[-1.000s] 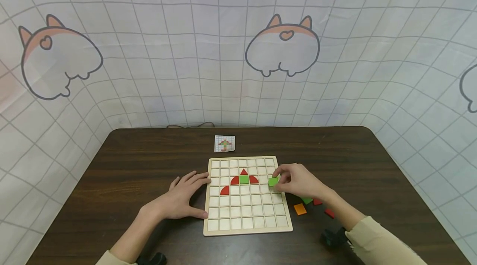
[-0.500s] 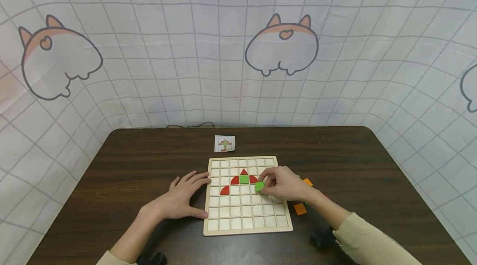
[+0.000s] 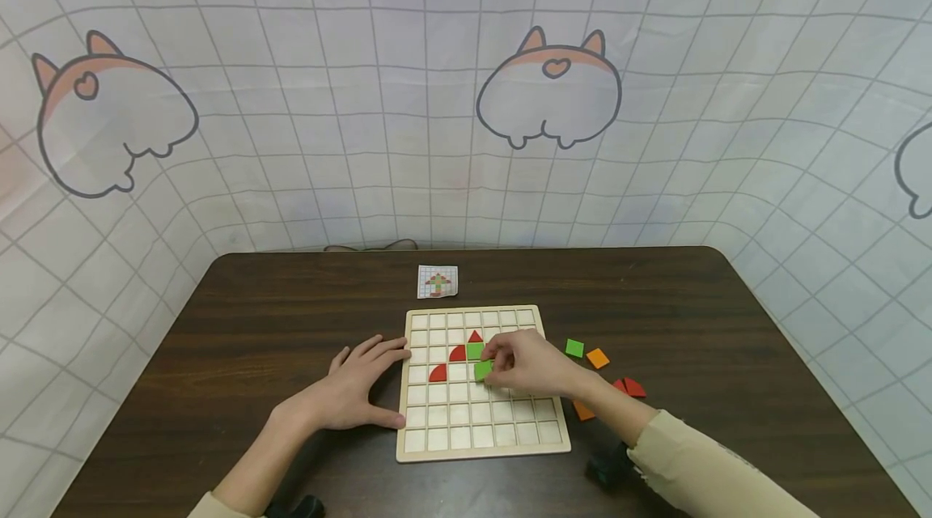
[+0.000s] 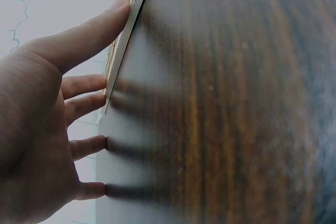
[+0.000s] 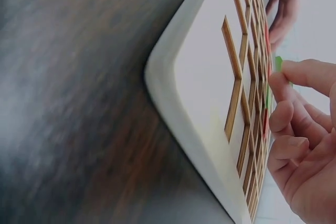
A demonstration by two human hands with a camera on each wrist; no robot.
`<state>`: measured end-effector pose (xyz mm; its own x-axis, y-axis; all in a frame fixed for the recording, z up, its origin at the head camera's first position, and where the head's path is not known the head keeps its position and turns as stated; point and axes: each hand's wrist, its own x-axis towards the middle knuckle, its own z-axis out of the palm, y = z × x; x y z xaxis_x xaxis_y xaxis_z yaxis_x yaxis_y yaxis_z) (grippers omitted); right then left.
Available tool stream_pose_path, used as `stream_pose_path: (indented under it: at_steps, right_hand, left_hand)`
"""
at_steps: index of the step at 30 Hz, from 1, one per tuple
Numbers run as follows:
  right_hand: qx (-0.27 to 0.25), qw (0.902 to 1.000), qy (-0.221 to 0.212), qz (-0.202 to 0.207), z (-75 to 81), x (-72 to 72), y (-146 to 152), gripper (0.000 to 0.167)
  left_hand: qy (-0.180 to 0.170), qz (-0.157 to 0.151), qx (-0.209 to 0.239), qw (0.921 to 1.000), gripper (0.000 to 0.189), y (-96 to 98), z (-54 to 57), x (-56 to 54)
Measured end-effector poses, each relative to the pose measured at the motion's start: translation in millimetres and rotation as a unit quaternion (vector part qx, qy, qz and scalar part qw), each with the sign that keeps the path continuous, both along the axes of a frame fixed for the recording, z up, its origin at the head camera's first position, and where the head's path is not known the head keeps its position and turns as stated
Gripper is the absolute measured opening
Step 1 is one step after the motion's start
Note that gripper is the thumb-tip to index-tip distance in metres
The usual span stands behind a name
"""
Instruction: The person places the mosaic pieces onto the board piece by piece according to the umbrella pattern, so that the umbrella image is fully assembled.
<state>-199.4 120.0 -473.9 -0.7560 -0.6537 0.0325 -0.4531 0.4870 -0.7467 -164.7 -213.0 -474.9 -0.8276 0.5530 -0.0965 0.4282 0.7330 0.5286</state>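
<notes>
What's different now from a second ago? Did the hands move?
The right hand moved left across the board, carrying the pinched green square from near the right edge to just nearer the person than the placed green square. Nothing was newly grabbed or let go. The left hand stayed at the board's left edge; the board and picture card stayed put.

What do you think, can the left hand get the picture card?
Probably yes. The left hand only rests against the edge of the board, and nothing seems to block its way to the card beyond the far side.
</notes>
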Motion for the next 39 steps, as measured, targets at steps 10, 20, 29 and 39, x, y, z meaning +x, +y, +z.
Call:
stream_pose_path:
  at_steps: [10,20,29,39]
  right_hand:
    - [0.000,1.0000,0.002,0.001,-0.2,0.3,-17,0.021]
    - [0.024,0.9977,0.062,-0.008,-4.4,-1.4,-30,0.019]
    - [0.082,0.9934,0.077,-0.022,4.5,0.4,-40,0.016]
    - [0.100,0.9911,0.086,-0.016,6.5,1.3,-47,0.018]
  left_hand:
    - [0.002,-0.003,0.002,1.0000,0.094,0.4,0.8,0.2]
    - [0.002,-0.005,0.004,1.0000,0.094,0.5,-0.6,0.3]
    - [0.006,-0.003,0.001,1.0000,0.093,0.1,-0.6,0.3]
    - [0.013,-0.004,-0.004,0.9999,0.094,1.0,-1.0,1.6]
